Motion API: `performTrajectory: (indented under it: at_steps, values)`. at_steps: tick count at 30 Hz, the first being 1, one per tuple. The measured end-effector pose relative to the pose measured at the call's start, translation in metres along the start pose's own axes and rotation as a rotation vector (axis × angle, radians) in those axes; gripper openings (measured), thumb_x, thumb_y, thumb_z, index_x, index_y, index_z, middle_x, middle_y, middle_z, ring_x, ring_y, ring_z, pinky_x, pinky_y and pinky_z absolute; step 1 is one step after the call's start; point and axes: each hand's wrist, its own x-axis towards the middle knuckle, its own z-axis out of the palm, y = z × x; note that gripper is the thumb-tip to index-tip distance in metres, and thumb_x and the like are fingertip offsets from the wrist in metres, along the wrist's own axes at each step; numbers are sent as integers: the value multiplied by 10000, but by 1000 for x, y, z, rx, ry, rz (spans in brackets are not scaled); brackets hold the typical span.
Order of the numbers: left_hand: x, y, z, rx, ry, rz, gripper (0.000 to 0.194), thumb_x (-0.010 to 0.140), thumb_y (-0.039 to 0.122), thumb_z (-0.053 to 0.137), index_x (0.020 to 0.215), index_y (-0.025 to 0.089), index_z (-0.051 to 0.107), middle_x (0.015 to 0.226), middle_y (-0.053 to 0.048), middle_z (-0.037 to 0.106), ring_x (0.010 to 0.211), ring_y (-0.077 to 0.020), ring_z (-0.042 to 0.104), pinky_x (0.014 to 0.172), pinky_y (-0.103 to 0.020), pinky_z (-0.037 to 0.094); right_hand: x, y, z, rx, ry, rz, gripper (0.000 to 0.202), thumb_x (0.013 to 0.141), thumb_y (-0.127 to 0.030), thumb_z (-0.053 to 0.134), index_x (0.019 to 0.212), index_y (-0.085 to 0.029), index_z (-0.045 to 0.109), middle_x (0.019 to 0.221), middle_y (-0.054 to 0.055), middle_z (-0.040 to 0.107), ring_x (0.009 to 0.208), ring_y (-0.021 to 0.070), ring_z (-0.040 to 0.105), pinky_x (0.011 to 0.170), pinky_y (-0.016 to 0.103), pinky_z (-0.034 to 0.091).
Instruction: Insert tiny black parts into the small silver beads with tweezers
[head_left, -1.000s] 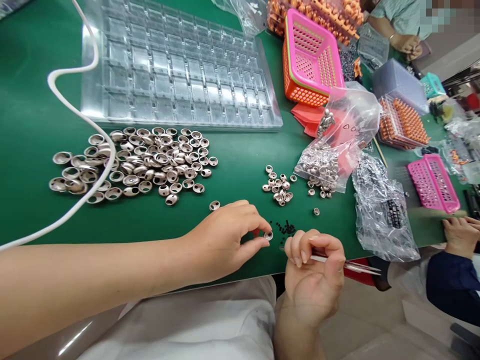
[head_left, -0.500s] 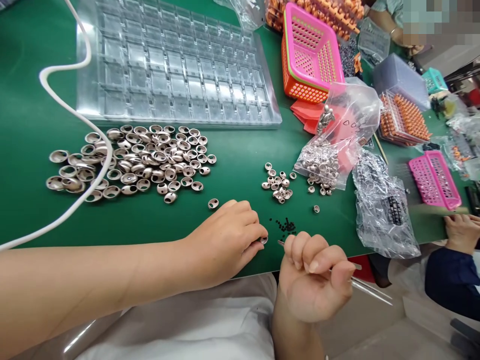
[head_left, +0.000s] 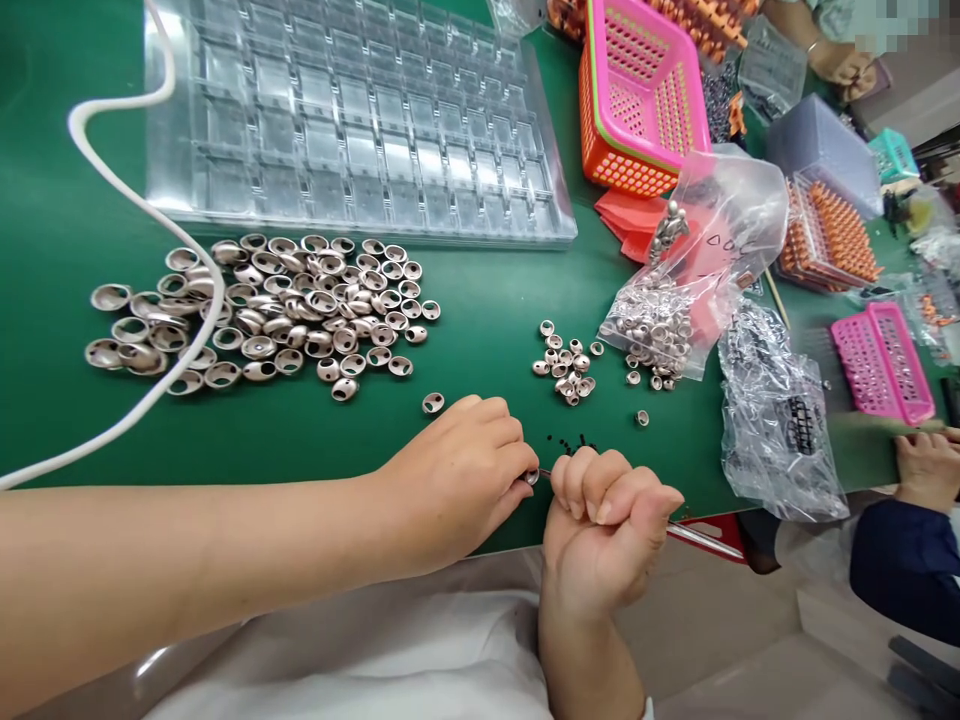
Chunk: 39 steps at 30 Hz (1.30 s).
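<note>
My left hand (head_left: 465, 480) pinches a small silvery metal ring-shaped part (head_left: 532, 477) between thumb and fingertips, just above the table's near edge. My right hand (head_left: 600, 525) is curled palm-up around thin metal tweezers (head_left: 546, 473); their tip reaches the part in my left hand, and most of their length is hidden by the fingers. Tiny black pieces (head_left: 570, 443) lie behind my right hand, partly covered by it. One loose metal ring (head_left: 433, 403) rests beside my left knuckles. Beyond my hands sits a small cluster of similar metal parts (head_left: 568, 370).
A big pile of metal rings (head_left: 300, 310) lies left, crossed by a white cable (head_left: 112, 435). Behind is a clear compartment tray (head_left: 360, 225). To the right are a parts bag (head_left: 652, 320), stacked baskets (head_left: 637, 180), crumpled plastic (head_left: 765, 420) and another person's hand (head_left: 926, 465).
My right hand has moved left and slightly up, bringing the tweezers' tip to the metal part. It now covers more of the black pieces. My left hand keeps its pinch.
</note>
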Motion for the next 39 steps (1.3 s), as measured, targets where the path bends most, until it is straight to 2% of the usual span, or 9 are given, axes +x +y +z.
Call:
performTrajectory:
  at_steps: [5, 17, 39]
  values:
    - [0, 0, 1, 18, 13, 0, 52, 908, 176, 709, 915, 143, 749, 797, -36, 671, 805, -209, 535, 695, -344, 354, -1, -2, 1, -47, -11, -69, 498, 1069, -456, 324, 645, -197, 313, 577, -64, 248, 484, 87, 272, 477, 230, 278]
    - [2, 1, -1, 25, -7, -11, 72, 908, 164, 691, 881, 140, 753, 777, -35, 661, 795, -209, 530, 689, -346, 341, -5, 5, 2, -95, -42, -64, 464, 1059, -448, 364, 661, -212, 393, 610, -54, 288, 504, 100, 330, 495, 255, 291]
    - [2, -1, 0, 21, -22, -18, 71, 908, 168, 685, 875, 153, 746, 781, -31, 660, 805, -208, 532, 696, -347, 343, -3, 6, 4, -71, -55, -76, 475, 1056, -449, 371, 645, -209, 379, 591, -56, 290, 486, 96, 319, 482, 246, 289]
